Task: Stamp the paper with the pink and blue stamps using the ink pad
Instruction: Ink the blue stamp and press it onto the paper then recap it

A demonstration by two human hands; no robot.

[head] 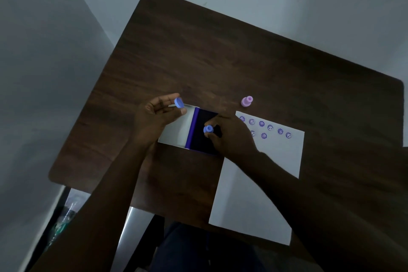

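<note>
Nearest, white paper (254,194) on dark table (220,55), long axis running away from the body, far end already carrying two rows of purple prints (266,127).

Just beyond the paper's left edge, open ink pad (203,132), dark inked surface facing up, pale lid folded out to the left.

Right hand (229,137) over the pad, fingers closed around blue stamp (208,129), stamp pointing down at the ink; contact with the ink not clear from here.

Left hand (154,115) above the lid, thumb and forefinger pinching small blue cap (179,102), other fingers loosely curled.

Farthest, pink stamp (246,101) standing upright alone on the table, beyond the pad and the paper, apart from both hands.

Key relation for next move, probably: paper directly to the right of the stamp-holding hand, free space beginning in the second row of prints, so only a short sideways carry needed.
</note>
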